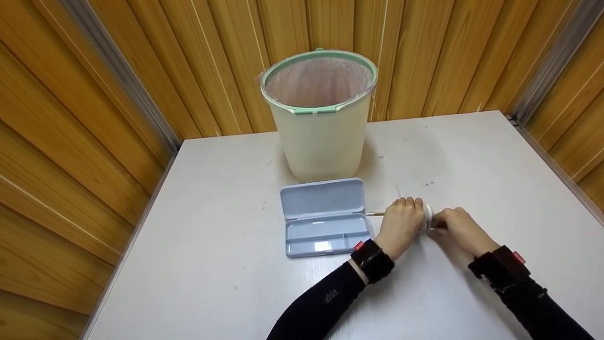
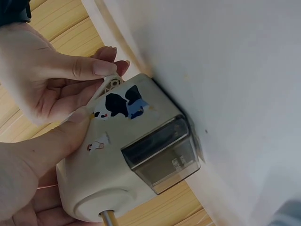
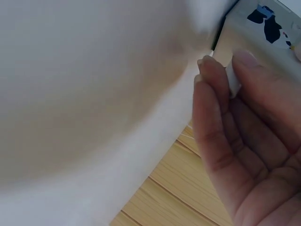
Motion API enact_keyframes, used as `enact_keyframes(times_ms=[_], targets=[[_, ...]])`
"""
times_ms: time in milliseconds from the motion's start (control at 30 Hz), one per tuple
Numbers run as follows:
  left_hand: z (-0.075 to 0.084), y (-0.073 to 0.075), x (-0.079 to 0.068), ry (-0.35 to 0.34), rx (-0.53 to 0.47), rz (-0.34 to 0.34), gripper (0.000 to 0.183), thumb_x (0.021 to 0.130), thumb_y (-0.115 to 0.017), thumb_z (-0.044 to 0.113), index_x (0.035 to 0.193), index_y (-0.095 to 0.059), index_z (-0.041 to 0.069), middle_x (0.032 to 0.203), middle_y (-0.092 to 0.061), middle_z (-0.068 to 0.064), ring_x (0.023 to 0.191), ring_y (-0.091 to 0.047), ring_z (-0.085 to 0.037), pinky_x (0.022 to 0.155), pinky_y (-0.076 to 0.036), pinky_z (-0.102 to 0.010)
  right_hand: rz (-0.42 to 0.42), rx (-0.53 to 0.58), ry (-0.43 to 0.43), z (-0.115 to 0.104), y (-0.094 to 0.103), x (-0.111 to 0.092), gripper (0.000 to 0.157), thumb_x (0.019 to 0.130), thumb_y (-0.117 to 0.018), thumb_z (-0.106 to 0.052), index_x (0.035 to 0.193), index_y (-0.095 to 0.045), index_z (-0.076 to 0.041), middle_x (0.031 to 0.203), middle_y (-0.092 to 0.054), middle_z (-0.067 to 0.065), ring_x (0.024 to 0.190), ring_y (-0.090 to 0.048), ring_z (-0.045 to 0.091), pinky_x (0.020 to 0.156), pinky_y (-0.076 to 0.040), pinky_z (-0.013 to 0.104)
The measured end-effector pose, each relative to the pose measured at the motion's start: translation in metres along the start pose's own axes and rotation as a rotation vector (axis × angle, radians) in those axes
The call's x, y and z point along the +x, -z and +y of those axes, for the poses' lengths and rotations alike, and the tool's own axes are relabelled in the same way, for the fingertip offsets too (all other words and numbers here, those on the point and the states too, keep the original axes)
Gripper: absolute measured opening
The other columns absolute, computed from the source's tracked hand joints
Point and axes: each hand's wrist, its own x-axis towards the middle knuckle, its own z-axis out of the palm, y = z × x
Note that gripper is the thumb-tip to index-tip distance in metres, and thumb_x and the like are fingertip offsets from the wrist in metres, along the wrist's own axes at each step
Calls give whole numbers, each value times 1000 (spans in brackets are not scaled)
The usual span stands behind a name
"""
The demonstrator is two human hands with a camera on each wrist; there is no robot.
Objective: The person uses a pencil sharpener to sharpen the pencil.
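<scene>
A white hand-crank pencil sharpener (image 1: 428,217) with panda stickers stands on the table at the right. In the left wrist view its body (image 2: 110,165) and smoky see-through shavings drawer (image 2: 162,153) show close up. My left hand (image 1: 403,219) grips the body, thumb over the near side. A pencil (image 1: 376,214) sticks out of the sharpener's left end, its tip hidden inside. With thumb and forefinger, my right hand (image 1: 465,230) pinches the small white crank handle (image 3: 232,80) at the opposite end.
An opened light-blue pencil case (image 1: 325,225) with compartments lies left of the hands. Behind it stands a cream bin (image 1: 325,141) with a green rim and a plastic liner. Wood-patterned walls (image 1: 226,71) border the white table (image 1: 212,226) at the back and sides.
</scene>
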Motion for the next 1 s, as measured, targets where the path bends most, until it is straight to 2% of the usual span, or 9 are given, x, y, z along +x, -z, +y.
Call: enact_keyframes(times_ms=[200, 367, 500, 767, 1000], targets=[[2, 1, 0, 10, 25, 10, 9, 88, -63, 20, 92, -70, 24, 80, -67, 12, 70, -61, -2, 60, -49, -13, 10, 12, 10, -2, 1, -7, 9, 73, -75, 5, 78, -74, -3, 74, -74, 9, 66, -68, 22, 64, -56, 27], [4, 3, 0, 11, 20, 3, 10, 88, -63, 20, 93, -71, 24, 81, -68, 12, 71, -60, -2, 61, -49, -13, 6, 32, -6, -4, 4, -11, 11, 73, -73, 5, 81, -75, -3, 76, -74, 9, 67, -67, 19, 64, -55, 25], [5, 3, 0, 14, 13, 6, 11, 87, -64, 22, 95, -71, 24, 81, -68, 12, 70, -61, -2, 62, -49, -14, 8, 26, 14, -7, 6, -15, 11, 72, -74, 6, 78, -74, -3, 73, -73, 7, 64, -65, 15, 62, -54, 25], [6, 2, 0, -4, 21, 15, 8, 89, -62, 22, 90, -70, 24, 78, -68, 12, 68, -60, -2, 60, -49, -14, -3, 11, 37, -13, 15, -22, 8, 74, -76, 4, 76, -71, -3, 72, -72, 5, 64, -63, 8, 60, -54, 24], [2, 2, 1, 0, 30, 13, 11, 91, -60, 21, 91, -71, 23, 79, -69, 11, 69, -62, -3, 63, -50, -15, 0, -8, 61, -21, 20, -21, 6, 77, -75, 1, 77, -71, -3, 73, -72, 6, 63, -63, 8, 58, -53, 24]])
